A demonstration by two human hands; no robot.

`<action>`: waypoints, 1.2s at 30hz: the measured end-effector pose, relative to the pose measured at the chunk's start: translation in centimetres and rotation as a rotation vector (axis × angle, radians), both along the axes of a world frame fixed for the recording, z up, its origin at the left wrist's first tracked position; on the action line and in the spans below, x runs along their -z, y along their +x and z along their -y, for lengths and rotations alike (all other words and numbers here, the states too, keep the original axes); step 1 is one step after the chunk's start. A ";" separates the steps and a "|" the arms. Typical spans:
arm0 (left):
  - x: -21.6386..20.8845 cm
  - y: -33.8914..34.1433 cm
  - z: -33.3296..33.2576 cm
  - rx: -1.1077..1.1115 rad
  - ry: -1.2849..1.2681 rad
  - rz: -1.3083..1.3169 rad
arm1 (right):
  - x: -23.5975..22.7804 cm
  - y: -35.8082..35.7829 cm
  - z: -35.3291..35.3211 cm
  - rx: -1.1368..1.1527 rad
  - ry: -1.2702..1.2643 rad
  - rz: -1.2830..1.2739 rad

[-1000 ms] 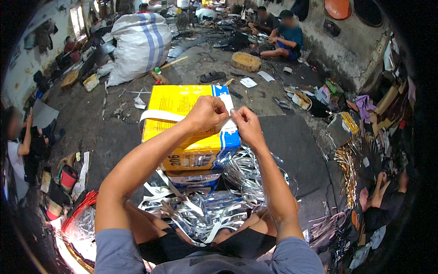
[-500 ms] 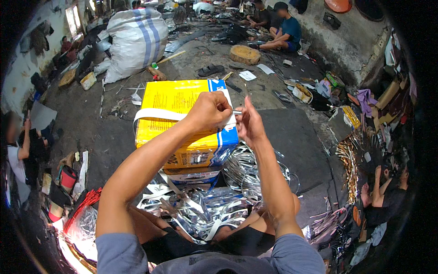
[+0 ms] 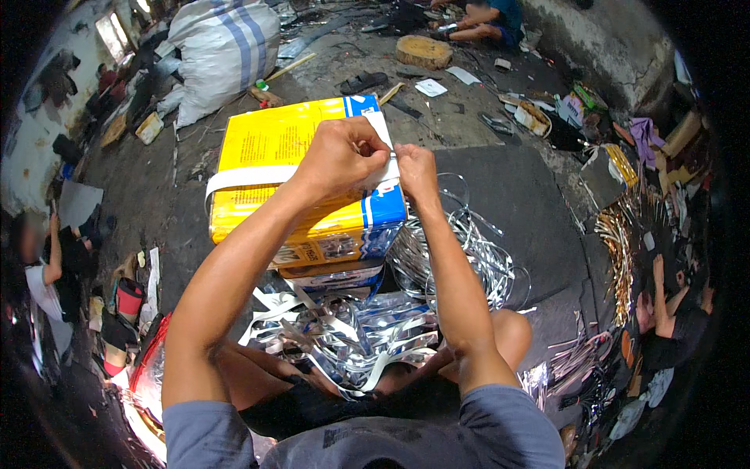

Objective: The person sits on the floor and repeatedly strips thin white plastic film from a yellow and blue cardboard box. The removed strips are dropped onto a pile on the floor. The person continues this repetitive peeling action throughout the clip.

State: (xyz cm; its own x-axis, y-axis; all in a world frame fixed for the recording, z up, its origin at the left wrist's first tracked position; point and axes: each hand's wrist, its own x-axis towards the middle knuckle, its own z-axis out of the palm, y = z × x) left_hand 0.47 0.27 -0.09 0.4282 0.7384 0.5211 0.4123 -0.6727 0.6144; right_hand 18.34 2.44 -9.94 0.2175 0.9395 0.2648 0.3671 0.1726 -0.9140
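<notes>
A yellow and blue box (image 3: 262, 144) stands in front of me, with a white strip (image 3: 254, 175) lying across its top and bending down over its left edge. My left hand (image 3: 344, 156) is over the top, fingers pinched together near the blue right side. Right beside it, my right hand (image 3: 418, 170) is closed at the box's right edge. A short, narrow pale strip shows between the fingertips of both hands; its ends are hidden in them. Silver and white strips (image 3: 351, 336) are heaped between the box and my legs.
A coil of silvery strips (image 3: 461, 250) lies right of the box. Farther off stand a large white sack (image 3: 226, 62) and a round wooden block (image 3: 423, 51). Other people sit at the far right, left and right sides. Golden strips (image 3: 616, 266) lie at right.
My right hand has gone from partly spread fingers to closed, next to my left hand. The view has tilted down, so the box and hands sit higher in it.
</notes>
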 end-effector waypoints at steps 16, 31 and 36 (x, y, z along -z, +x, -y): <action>-0.5 0.1 0.3 -0.032 -0.093 -0.061 | 24.0 3.2 1.0 0.156 -0.401 0.230; -0.7 0.4 0.6 0.068 -0.071 0.016 | 30.6 8.2 7.2 0.334 -0.849 0.348; -1.3 -0.2 1.2 0.103 -0.053 -0.105 | 30.0 8.0 7.7 0.323 -0.872 0.362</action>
